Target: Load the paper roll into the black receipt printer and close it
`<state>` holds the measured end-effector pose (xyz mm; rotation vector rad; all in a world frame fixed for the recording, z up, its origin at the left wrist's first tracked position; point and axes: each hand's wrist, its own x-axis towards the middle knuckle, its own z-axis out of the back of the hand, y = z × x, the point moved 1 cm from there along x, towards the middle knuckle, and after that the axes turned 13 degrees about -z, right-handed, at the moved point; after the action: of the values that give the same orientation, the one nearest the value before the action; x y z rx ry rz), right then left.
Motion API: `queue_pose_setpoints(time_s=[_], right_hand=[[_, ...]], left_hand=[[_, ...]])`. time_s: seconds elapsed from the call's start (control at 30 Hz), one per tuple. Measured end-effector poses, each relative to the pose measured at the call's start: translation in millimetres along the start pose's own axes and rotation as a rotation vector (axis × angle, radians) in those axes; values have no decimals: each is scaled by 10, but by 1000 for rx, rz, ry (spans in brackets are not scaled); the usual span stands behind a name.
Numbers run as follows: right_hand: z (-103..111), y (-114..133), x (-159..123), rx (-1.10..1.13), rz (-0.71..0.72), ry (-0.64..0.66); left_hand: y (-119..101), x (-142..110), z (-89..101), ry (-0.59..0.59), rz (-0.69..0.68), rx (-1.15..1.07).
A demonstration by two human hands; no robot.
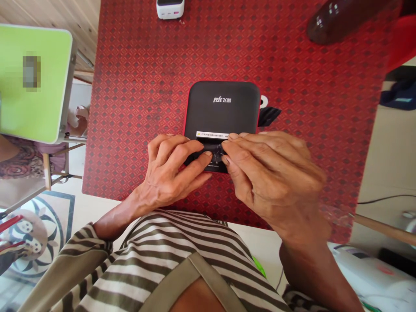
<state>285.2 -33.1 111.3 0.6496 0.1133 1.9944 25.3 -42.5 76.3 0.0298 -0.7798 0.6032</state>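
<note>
A black FEIE box with a red edge lies flat on the red patterned mat, and a white-and-yellow warning label crosses its near part. My left hand grips the near end of the box from the left, and my right hand comes in from the right. Their fingertips almost meet on a small dark piece at the box's near end. My fingers hide most of that piece, so its shape is unclear.
A black flat piece sticks out behind the box. A white device stands at the mat's far edge, and a dark glossy bottle lies far right. A green table and a seated person's patterned lap are left; white equipment is lower right.
</note>
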Motion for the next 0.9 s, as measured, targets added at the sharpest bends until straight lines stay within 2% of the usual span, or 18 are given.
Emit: queue_pose_setpoints(time_s=[0.13,0.23,0.3,0.4,0.5,0.6,0.67,0.77,0.9], right_hand=[[-35,2,-43,-20,-24,-15],[-60,-3,-84,19,-45,-31],[-68,3,-120,106,-108,-57],[-86,9,-209,245,-229,-238],[-191,-49,-341,270,-412,-365],[-385,-156,-463,430,-628,-322],[-500,-197,-510,550,-704,-278],[-577,-179,-534,531,-720,-220],[-569,-115,-565,478,-690,-204]], left_hand=[[13,7,16,-2,12,-39],[24,38,71,-2,77,-163],[63,39,90,-42,180,-264],[206,-35,32,-178,406,-378],[385,-166,-119,-192,597,-560],[490,-253,-256,-234,774,-759],[506,-263,-320,-233,884,-857],[502,-245,-367,-210,970,-925],[482,-289,-331,-192,972,-959]])
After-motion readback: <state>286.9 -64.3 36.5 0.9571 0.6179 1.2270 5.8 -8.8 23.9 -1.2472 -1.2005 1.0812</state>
